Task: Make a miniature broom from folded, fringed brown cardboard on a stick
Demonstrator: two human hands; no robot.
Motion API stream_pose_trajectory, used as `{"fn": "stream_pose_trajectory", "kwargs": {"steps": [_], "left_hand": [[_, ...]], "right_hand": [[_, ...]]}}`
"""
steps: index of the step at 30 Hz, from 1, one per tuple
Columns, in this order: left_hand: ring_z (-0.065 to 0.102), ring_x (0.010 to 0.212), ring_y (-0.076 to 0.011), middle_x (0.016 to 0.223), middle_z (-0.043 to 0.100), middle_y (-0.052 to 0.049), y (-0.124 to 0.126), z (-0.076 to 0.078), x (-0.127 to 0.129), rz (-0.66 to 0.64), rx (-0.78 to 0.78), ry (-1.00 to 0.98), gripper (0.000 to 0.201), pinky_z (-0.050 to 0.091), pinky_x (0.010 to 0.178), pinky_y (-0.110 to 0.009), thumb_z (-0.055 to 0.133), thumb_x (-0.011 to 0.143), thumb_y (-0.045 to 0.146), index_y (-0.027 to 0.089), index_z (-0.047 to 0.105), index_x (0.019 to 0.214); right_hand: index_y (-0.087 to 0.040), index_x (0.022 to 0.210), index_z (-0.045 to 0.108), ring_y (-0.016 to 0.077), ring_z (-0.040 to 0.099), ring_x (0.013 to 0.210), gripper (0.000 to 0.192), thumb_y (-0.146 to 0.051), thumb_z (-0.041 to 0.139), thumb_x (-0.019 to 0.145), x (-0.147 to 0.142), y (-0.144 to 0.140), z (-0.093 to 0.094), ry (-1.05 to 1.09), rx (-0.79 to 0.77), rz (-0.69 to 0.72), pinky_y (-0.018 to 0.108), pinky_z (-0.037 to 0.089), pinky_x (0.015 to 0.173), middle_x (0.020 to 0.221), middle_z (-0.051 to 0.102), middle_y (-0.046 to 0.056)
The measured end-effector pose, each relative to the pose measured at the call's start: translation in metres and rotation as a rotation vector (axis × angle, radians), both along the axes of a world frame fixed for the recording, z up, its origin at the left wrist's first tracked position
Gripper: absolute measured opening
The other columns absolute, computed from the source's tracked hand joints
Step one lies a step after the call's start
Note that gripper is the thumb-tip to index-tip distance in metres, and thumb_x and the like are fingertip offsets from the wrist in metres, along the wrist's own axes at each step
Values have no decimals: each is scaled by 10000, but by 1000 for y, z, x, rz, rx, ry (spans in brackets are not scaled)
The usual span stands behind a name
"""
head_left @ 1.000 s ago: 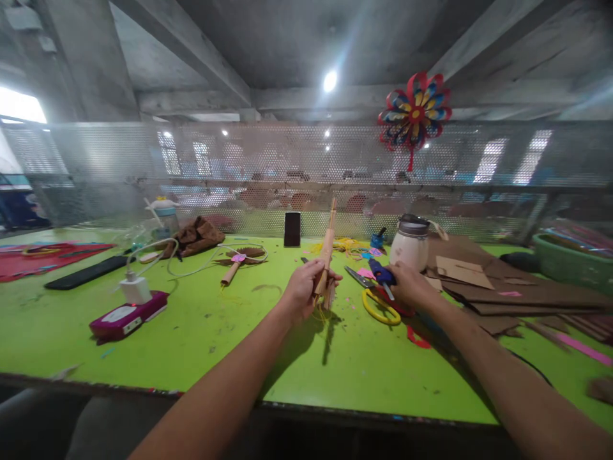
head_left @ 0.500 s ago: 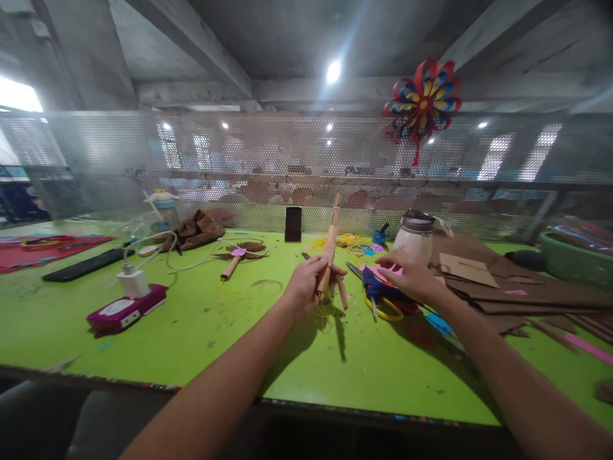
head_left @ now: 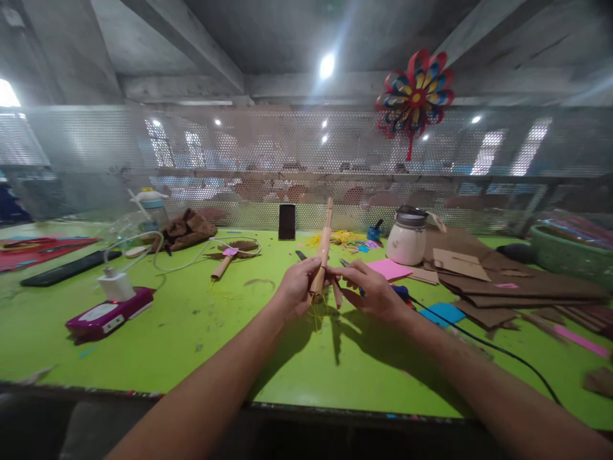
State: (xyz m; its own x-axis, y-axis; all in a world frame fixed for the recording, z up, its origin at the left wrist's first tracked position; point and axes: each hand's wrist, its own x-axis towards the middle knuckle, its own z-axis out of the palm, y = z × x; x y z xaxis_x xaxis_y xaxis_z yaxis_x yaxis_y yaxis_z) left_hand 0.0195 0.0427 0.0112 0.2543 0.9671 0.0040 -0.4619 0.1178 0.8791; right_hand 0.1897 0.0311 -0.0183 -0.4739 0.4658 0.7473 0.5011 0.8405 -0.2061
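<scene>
My left hand [head_left: 301, 282] is closed around a rolled brown cardboard tube [head_left: 322, 255] held upright, leaning slightly. A thin strip sticks up from its top, and yellow string [head_left: 317, 310] dangles below. A small brown flap [head_left: 338, 295] hangs at its lower right side. With bent fingers, my right hand [head_left: 376, 291] meets the tube's right side; the exact grip is partly hidden. Behind that hand, part of a blue tool [head_left: 401, 292] with a black cord [head_left: 498, 350] shows. On the left lies a similar cardboard roll [head_left: 224, 265] with brown leaf shapes and a pink piece.
A phone [head_left: 287, 222] stands at the back by a perforated screen. Right of it are a white jar [head_left: 407, 239], pink paper [head_left: 390, 268], blue paper [head_left: 443, 314], cardboard sheets [head_left: 527, 281] and a green basket [head_left: 565, 255]. A purple power strip [head_left: 110, 313] with a charger lies left.
My right hand has moved left and down from above the scissors and blue tool to the cardboard tube. My left hand keeps its hold. The camera view has shifted slightly.
</scene>
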Motion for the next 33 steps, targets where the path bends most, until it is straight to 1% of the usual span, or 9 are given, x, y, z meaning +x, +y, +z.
{"fn": "stream_pose_trajectory", "kwargs": {"steps": [4,9,13,15,17,20,24,28,33], "left_hand": [[584,508,-137,635,631,-76,-1,1,-1,-27,-14,-12,214,498,505,-251,449,876,172,87,601,752],[574,498,-131,616,618,-66,-1,-2,-1,-53,-9,-37,188,491,499,-240,462,865,159,91,594,750],[588,533,-131,637,631,-75,-2,-3,0,-70,22,-23,159,493,522,-226,478,853,129,93,590,747],[599,555,-130,637,633,-75,-2,-2,0,-67,43,-16,157,515,583,-238,488,851,115,92,586,730],[622,586,-145,653,644,-79,-3,-1,0,-62,49,-13,146,536,652,-284,496,850,109,97,583,733],[651,649,-173,699,667,-88,-5,2,0,-9,69,21,118,539,690,-334,499,852,110,109,585,771],[642,663,-143,730,675,-69,-8,1,2,33,136,177,87,505,650,-261,544,854,161,123,621,864],[614,643,-127,730,659,-58,-9,-3,5,-32,223,254,155,468,587,-221,591,835,238,118,642,919],[562,579,-101,717,633,-39,-10,-6,8,-68,311,345,245,408,519,-200,644,793,295,117,658,960]], "right_hand": [[-251,1126,589,182,553,776,283,-147,520,872,-1,-2,0,21,108,-27,303,486,652,865,545,59],[-205,1138,587,200,542,818,284,-150,513,870,-5,-4,0,-65,163,-64,324,496,671,892,538,79],[-199,966,635,195,551,792,157,-163,509,880,-8,-8,2,33,162,-50,320,486,659,854,568,79],[-204,892,635,191,564,771,102,-190,536,873,-8,-8,3,146,80,-34,322,483,660,827,591,72],[-206,818,628,180,576,714,62,-256,599,842,-8,-6,4,319,-89,-27,320,482,648,776,613,52],[-184,731,621,146,544,564,204,-367,712,735,-4,-1,7,658,-427,-18,297,456,564,631,601,12],[-164,686,625,99,495,495,286,-369,806,603,2,4,14,973,-767,98,255,417,504,578,582,-14],[-155,704,645,86,506,525,278,-339,821,591,7,5,17,1050,-881,210,236,425,510,652,616,3],[-162,704,644,89,493,517,264,-344,811,611,7,5,16,1023,-870,222,244,426,506,621,589,-11]]}}
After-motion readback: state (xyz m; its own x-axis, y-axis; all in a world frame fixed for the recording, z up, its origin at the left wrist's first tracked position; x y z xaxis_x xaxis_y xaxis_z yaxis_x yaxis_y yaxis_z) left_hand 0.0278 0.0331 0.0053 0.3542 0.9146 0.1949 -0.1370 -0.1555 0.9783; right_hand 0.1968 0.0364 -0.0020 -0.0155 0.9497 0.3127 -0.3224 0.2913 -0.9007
